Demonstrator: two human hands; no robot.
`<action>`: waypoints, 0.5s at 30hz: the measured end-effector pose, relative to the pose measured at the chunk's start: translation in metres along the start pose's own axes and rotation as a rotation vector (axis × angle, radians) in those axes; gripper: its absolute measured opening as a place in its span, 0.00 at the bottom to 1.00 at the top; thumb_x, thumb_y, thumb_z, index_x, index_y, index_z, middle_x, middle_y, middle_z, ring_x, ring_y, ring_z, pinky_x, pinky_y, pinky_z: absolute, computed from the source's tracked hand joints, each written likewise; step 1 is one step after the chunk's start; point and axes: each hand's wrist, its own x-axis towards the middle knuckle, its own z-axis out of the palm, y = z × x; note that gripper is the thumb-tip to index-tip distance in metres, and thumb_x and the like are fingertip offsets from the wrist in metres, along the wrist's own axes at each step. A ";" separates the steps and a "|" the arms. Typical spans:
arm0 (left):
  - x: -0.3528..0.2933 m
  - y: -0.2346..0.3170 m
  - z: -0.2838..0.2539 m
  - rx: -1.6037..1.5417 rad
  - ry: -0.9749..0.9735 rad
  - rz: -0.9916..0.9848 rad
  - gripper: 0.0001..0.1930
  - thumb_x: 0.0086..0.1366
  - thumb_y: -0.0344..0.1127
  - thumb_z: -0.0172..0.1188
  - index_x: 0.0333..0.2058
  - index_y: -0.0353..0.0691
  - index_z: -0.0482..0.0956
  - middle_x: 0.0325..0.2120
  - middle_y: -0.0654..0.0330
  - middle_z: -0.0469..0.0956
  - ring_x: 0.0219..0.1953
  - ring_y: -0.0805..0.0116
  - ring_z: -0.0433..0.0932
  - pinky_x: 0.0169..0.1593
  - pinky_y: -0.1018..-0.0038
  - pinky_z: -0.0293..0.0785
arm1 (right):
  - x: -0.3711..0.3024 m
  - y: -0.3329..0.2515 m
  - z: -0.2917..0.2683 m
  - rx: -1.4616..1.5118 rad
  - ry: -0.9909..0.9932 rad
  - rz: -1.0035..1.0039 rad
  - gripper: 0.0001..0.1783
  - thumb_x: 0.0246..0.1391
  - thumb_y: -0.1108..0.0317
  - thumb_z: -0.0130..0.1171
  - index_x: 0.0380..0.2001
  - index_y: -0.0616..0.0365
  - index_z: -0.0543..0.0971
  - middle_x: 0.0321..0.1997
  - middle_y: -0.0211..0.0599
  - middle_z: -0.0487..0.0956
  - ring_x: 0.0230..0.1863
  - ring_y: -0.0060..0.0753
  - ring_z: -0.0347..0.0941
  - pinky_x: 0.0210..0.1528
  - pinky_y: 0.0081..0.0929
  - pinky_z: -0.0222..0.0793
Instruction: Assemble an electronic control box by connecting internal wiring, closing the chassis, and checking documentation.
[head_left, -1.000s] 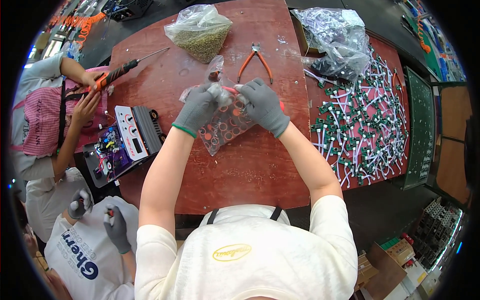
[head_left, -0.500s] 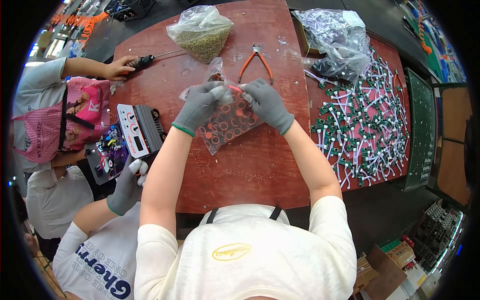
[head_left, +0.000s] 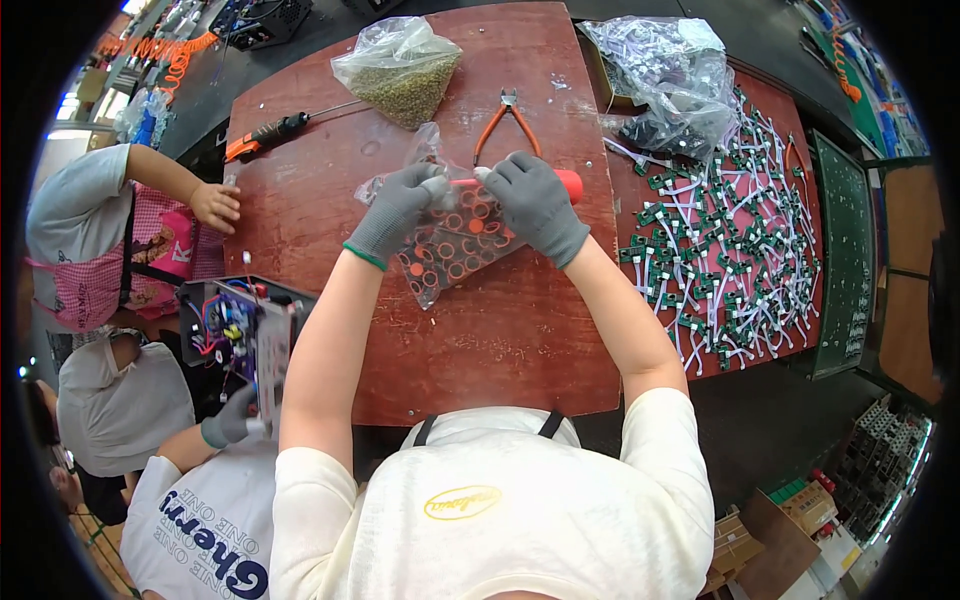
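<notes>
My left hand (head_left: 405,205), in a grey glove with whitish fingertips, is closed over the upper part of a clear plastic bag (head_left: 455,250). Several orange-red rings lie in that bag, flat on the table. What its fingertips pinch is hidden. My right hand (head_left: 540,205), gloved alike, is closed around a red rod-like thing (head_left: 571,186). Its thick, rounded end sticks out to the right of the hand, while a thin red part bridges the gap to my left fingertips. Just beyond my hands lie cutting pliers (head_left: 508,125) with orange handles, their jaws pointing away.
A bag of small greenish-brown parts (head_left: 405,85) stands at the back, near an orange-black power screwdriver (head_left: 268,135). Many green boards with white cables (head_left: 725,240) cover the right side, below bagged parts (head_left: 665,85). On the left, co-workers sit by an opened device (head_left: 240,335).
The red thing's thick end now shows right of my right hand. At left, a co-worker's hand has left the power screwdriver, and the device's panel has been tipped upright.
</notes>
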 end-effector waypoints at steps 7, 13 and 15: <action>-0.010 -0.005 0.002 0.116 0.147 0.116 0.09 0.62 0.32 0.54 0.38 0.33 0.75 0.29 0.64 0.75 0.33 0.77 0.73 0.37 0.80 0.69 | -0.010 -0.022 -0.038 0.351 0.198 0.182 0.16 0.45 0.74 0.56 0.41 0.58 0.76 0.31 0.35 0.74 0.34 0.39 0.69 0.35 0.32 0.69; -0.047 0.008 0.035 0.637 0.522 0.690 0.08 0.59 0.29 0.56 0.36 0.32 0.76 0.36 0.57 0.76 0.40 0.70 0.74 0.45 0.77 0.69 | -0.034 -0.045 -0.061 0.518 0.251 0.256 0.14 0.46 0.75 0.58 0.40 0.59 0.77 0.33 0.36 0.75 0.36 0.40 0.69 0.37 0.32 0.67; -0.076 0.021 0.055 0.415 0.369 0.593 0.05 0.59 0.26 0.56 0.34 0.34 0.77 0.37 0.58 0.75 0.41 0.70 0.73 0.46 0.77 0.68 | -0.042 -0.053 -0.062 0.562 0.270 0.269 0.14 0.46 0.75 0.58 0.40 0.59 0.77 0.33 0.37 0.75 0.36 0.40 0.69 0.37 0.31 0.67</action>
